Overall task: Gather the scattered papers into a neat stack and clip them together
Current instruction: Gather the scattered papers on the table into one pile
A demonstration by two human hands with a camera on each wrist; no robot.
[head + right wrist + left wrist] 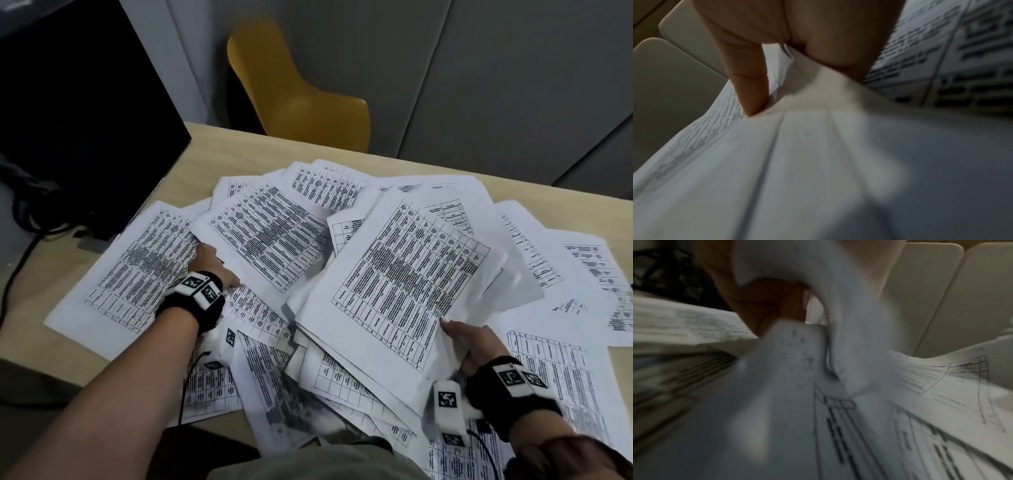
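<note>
At the near right, a bundle of sheets (400,291) is held by the right hand (469,346), with the thumb laid on top at the near corner and the remaining fingers hidden below; in the right wrist view a thumb (748,81) is seen pressed onto the paper edge. The bundle is lifted at a tilt above the heap. Black bands with white marker blocks are worn on both wrists.

Slightly farther, at the left, the left hand (212,263) is tucked under the edge of a printed sheet (267,236), which is bent upward over the fingers; in the blurred left wrist view the fingers (772,305) are seen curled around that raised sheet.

The scattered papers (342,359) are spread loosely and overlapping across the light wooden worktop (212,150), from the near edge to well past its middle, all printed with dense tables.

Beyond the worktop a yellow chair (294,92) is seen against pale panels, and a black monitor (68,102) is set at the far left, with dark cables beside it.
</note>
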